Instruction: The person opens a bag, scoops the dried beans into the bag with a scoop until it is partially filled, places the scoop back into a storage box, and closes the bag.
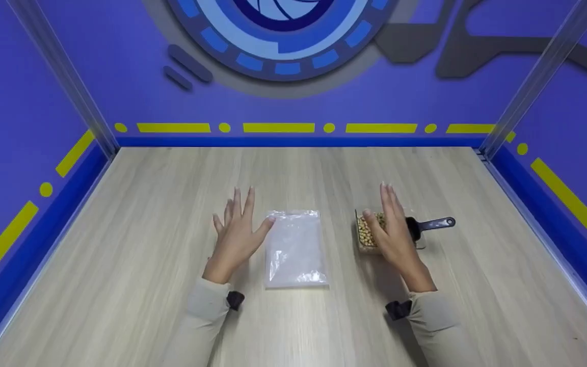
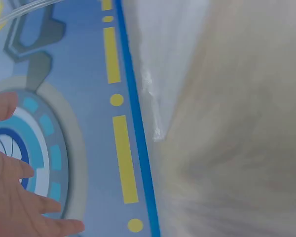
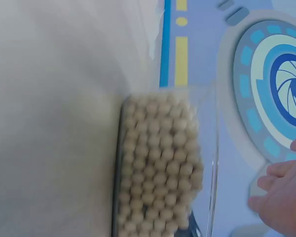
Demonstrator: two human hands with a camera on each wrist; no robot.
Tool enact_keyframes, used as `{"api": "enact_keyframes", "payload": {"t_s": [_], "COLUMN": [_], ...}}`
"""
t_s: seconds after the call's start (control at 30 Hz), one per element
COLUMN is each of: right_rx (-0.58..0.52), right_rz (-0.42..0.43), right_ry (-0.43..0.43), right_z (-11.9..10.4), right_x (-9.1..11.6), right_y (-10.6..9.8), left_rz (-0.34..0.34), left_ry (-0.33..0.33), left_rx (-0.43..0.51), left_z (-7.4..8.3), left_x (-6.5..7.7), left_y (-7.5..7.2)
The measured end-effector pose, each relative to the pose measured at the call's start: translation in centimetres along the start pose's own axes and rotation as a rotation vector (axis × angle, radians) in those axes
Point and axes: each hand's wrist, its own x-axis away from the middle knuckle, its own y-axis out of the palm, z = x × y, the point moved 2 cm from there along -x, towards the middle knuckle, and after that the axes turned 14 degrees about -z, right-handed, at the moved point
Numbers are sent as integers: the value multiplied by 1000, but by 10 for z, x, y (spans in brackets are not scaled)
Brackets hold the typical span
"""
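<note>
My left hand (image 1: 236,235) hovers with straight, spread fingers at the left of a flat, clear plastic bag (image 1: 296,252), its thumb overlapping the bag's upper left edge in the head view. On the right, my right hand (image 1: 394,235) is held with extended fingers over a clear box (image 1: 370,251) of round, pale beans (image 3: 158,163), hiding its middle. A black scoop (image 1: 437,223) rests in that box with its handle sticking out to the right. Neither hand holds anything.
The light wood table (image 1: 171,204) is bounded by blue walls (image 1: 293,112) at the back and both sides. Metal posts (image 1: 64,76) stand at the back corners. Dark straps (image 1: 398,309) sit at both wrists over light sleeves.
</note>
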Motion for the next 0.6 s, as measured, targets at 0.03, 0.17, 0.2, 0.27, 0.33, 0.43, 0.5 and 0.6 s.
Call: {"api": "enact_keyframes", "payload": {"t_s": [0.03, 0.17, 0.2, 0.27, 0.33, 0.43, 0.5, 0.6], "right_rx": [-48, -262, -320, -447, -576, -767, -891, -1016], "right_rz": [-2, -33, -43, -64, -84, -110, -130, -156], "right_ry": [-9, -14, -11, 4, 14, 26, 28, 70], "right_z": [-2, -12, -14, -18, -22, -28, -31, -32], "right_x": [-1, -3, -4, -6, -8, -12, -15, -20], "right_y": [1, 8, 11, 15, 20, 29, 35, 44], "left_rz": [-16, -75, -83, -100, -113, -132, -152, -195], "left_ry": [2, 17, 24, 33, 36, 24, 6, -43], "left_rx": [59, 309, 371, 484, 593, 744, 831, 947], "left_z": [-1, -7, -8, -10, -13, -16, -19, -22], "left_x": [0, -1, -1, -1, -1, -3, -4, -7], "left_y": [-1, -4, -4, -4, -4, -1, 2, 8]}}
